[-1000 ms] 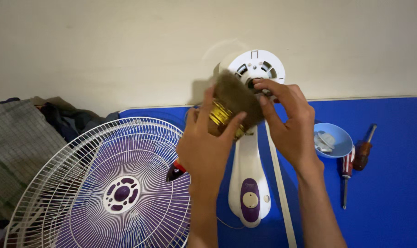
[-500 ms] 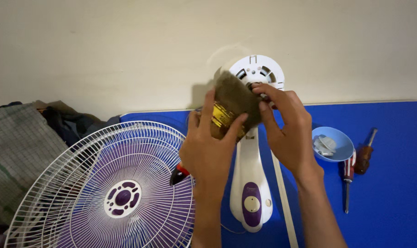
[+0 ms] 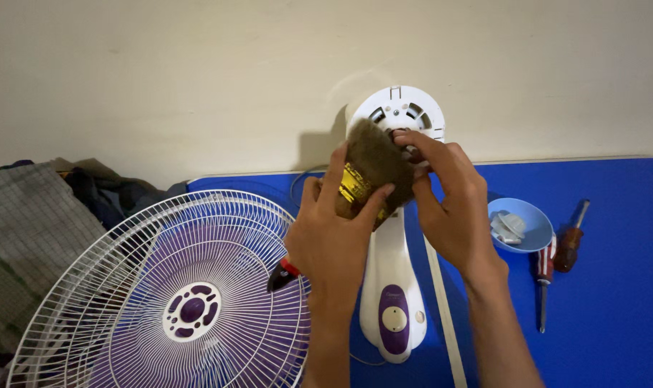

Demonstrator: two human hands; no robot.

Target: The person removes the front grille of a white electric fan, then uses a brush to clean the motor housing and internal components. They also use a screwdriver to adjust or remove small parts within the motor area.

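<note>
Two hands were up at the fan's motor end, by the desk's far edge: our left hand [image 3: 333,241] was wrapped round the dusty brown motor [image 3: 373,176] w/ its yellow band, our right hand [image 3: 452,205] pinched narrow at the shaft against the white motor housing [image 3: 398,113]. We judged a slip could drop the motor onto the purple-and-white fan stand [image 3: 392,287], or knock the blue bowl [image 3: 517,223] of small parts and the screwdrivers [image 3: 545,276] towards the desk's right edge.

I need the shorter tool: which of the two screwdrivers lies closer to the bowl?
The red-and-white-handled screwdriver, beside the pale blue bowl; the brown-handled screwdriver lies farther right.
</note>
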